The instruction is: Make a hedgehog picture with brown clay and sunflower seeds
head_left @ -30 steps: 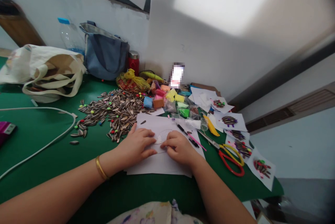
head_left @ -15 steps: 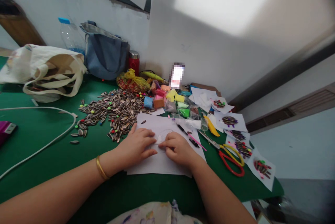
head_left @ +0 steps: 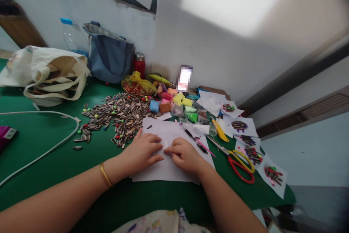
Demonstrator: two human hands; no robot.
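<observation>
Both of my hands rest on a white sheet of paper (head_left: 174,130) with a faint pencil outline, lying on the green table (head_left: 54,160). My left hand (head_left: 143,151) lies on the sheet with fingers bent, pressing it down. My right hand (head_left: 183,155) is closed in a pinch, its fingertips meeting the left hand's at the outline; what it pinches is too small to make out. A gold bangle (head_left: 105,175) circles my left wrist.
A pile of sunflower seeds (head_left: 114,116) with coloured beads lies to the left. Behind the sheet are coloured clay blocks (head_left: 174,104). Pens (head_left: 195,139), red-and-yellow scissors (head_left: 240,162) and finished seed pictures (head_left: 245,131) lie right. Bags (head_left: 49,73), a bottle (head_left: 69,36) and a white cable (head_left: 40,153) sit left.
My right hand has slid slightly left along the outline toward my left fingertips. The left hand has stayed put.
</observation>
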